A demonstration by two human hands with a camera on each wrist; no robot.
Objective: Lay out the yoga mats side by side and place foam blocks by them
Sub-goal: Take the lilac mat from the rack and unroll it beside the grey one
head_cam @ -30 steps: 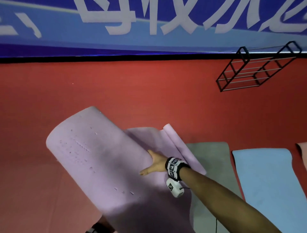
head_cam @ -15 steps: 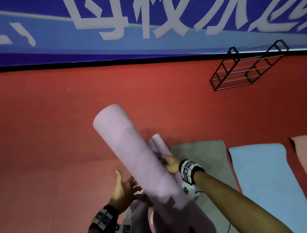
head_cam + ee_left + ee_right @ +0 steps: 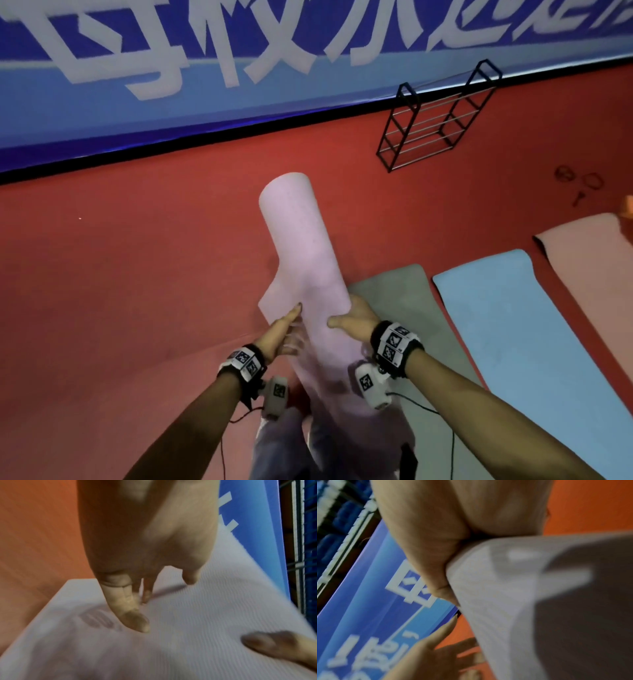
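A lilac yoga mat [image 3: 308,260] is curled into a loose tube and stands raised in front of me, its top tilted away. My right hand [image 3: 352,320] grips the tube's right side, thumb across the front; the right wrist view shows that thumb pressed along the lilac mat [image 3: 496,601]. My left hand [image 3: 287,325] lies with straight fingers against the mat's loose left flap. In the left wrist view its fingertips [image 3: 137,623] touch the ribbed surface of the lilac mat [image 3: 188,622]. The mat's lower end hangs down between my arms.
On the red floor to the right lie a grey mat [image 3: 390,284], a blue mat [image 3: 513,329] and a pink mat [image 3: 589,253], flat and side by side. A black wire rack [image 3: 438,116] stands by the blue banner wall [image 3: 205,85]. Small dark objects [image 3: 579,181] lie beyond.
The lilac mat, half spread a second ago, has curled into a tube and swung upright. My left hand came up to its flap, and my right hand now grips it.
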